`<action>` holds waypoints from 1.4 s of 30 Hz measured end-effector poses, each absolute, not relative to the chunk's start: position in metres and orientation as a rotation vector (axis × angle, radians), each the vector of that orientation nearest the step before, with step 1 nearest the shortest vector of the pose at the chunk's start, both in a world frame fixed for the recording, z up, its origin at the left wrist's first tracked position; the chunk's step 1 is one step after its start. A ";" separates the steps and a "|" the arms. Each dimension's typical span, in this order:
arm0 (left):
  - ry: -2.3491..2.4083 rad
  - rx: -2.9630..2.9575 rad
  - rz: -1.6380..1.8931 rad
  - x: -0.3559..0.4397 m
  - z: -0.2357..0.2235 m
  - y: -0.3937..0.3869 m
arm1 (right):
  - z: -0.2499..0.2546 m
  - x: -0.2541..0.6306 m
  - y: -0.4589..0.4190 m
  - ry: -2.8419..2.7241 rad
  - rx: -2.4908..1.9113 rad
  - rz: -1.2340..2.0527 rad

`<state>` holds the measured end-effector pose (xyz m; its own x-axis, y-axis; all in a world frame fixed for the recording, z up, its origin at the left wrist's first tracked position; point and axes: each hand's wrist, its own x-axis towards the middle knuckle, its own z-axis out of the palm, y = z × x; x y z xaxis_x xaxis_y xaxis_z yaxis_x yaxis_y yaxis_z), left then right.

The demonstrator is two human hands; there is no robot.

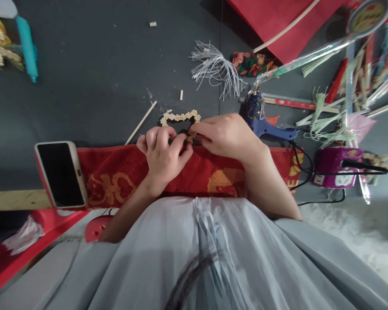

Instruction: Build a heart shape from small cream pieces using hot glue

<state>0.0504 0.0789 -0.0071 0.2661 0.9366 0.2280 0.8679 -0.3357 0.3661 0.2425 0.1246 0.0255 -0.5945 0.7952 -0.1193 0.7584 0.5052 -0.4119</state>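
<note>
Between my two hands lies a beige ring-shaped ornament point(181, 116) made of small knobbly pieces, its far edge showing on the grey table. My left hand point(164, 150) has its fingers curled and closed on the ornament's near left side. From the right, my right hand point(221, 134) pinches its near right edge. The fingers hide the ornament's lower part, so I cannot see its full outline. Under both wrists runs a red towel point(187, 172) with orange figures. A thin pale stick point(141, 122) lies left of the ornament, and a short stick piece point(181, 95) lies beyond it.
A blue glue gun point(271, 129) rests right of my right hand, near a purple power socket block point(338, 167) and black cables. A phone point(62, 174) lies at left. White strands point(217, 69), red paper point(284, 26) and several wrapped sticks lie far right; a turquoise tool point(27, 49) is far left.
</note>
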 end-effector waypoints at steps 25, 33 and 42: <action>1.681 2.461 0.612 0.049 -0.007 0.080 | 0.027 0.242 0.126 -2.699 -1.384 0.695; 1.674 2.376 0.529 0.049 -0.007 0.080 | 0.026 0.246 0.124 -2.685 -1.353 0.688; 1.662 2.422 0.574 0.048 -0.008 0.079 | 0.038 0.259 0.122 -2.588 -1.462 0.676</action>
<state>0.0485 0.0793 -0.0080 0.3134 0.9221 0.2267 0.8655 -0.3756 0.3313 0.2586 0.1224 0.0378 -0.5365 0.8334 -0.1328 0.7919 0.4428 -0.4206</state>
